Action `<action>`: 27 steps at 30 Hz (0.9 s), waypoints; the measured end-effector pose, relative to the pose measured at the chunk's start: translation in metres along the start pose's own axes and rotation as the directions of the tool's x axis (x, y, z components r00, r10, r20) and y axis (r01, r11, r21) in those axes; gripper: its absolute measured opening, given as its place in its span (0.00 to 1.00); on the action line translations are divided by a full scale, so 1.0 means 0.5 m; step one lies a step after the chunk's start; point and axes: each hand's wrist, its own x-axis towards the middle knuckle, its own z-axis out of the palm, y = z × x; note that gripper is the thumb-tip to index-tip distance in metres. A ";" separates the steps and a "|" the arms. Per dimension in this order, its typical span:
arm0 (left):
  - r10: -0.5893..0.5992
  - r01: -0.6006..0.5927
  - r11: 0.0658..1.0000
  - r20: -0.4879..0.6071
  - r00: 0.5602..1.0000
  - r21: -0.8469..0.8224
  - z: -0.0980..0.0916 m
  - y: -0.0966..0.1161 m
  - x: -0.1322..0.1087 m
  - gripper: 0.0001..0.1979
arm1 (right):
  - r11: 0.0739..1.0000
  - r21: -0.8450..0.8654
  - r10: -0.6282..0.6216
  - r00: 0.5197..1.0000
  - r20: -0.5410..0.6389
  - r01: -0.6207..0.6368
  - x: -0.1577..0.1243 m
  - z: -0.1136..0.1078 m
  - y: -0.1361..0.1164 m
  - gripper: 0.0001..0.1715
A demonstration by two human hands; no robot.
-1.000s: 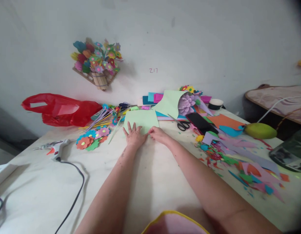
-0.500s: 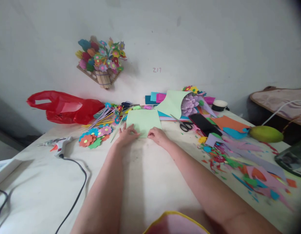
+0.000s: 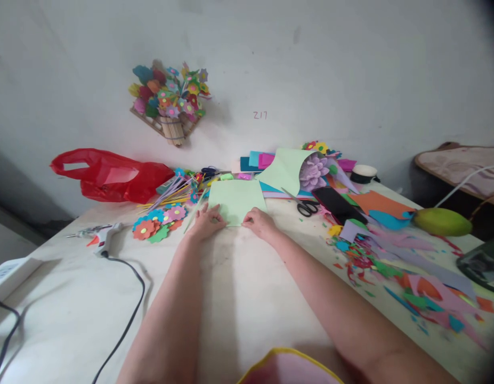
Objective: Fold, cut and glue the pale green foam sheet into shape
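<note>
A pale green sheet point(image 3: 236, 200) lies flat on the table in front of me. My left hand point(image 3: 208, 220) rests on its lower left corner, thumb and fingers closed on the near edge. At the lower right corner my right hand point(image 3: 258, 221) pinches the same near edge between thumb and fingers. A thin green strip point(image 3: 194, 213) lies just left of the sheet. Black-handled scissors point(image 3: 306, 207) are to the right of it, and foam flower shapes point(image 3: 156, 224) lie to the left of my left hand.
A glue gun point(image 3: 106, 238) with its cord and a red bag point(image 3: 111, 176) are on the left. To the right lie a phone point(image 3: 338, 204), coloured scraps point(image 3: 362, 256), a yellow-green fruit point(image 3: 442, 221) and a glass container point(image 3: 484, 261). A rolled green sheet point(image 3: 282, 168) stands behind.
The whole view has shifted slightly, so background things appear a little further right. Both hands stay at the near edge of the green sheet; the left fingers have drawn in slightly.
</note>
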 end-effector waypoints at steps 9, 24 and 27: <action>0.110 -0.100 0.989 -0.084 0.990 0.110 0.045 0.048 0.017 0.09 | 0.997 -0.070 0.041 0.992 0.119 -0.033 0.007 -0.059 0.037 0.06; 0.054 -0.048 0.990 -0.044 0.998 0.133 0.056 0.061 0.017 0.10 | 0.982 0.184 -0.051 0.998 0.034 0.044 0.014 0.000 0.028 0.03; 0.012 -0.008 0.992 -0.031 0.999 0.130 0.050 0.062 0.015 0.10 | 0.989 0.146 -0.006 0.999 0.037 0.000 0.013 -0.003 0.024 0.05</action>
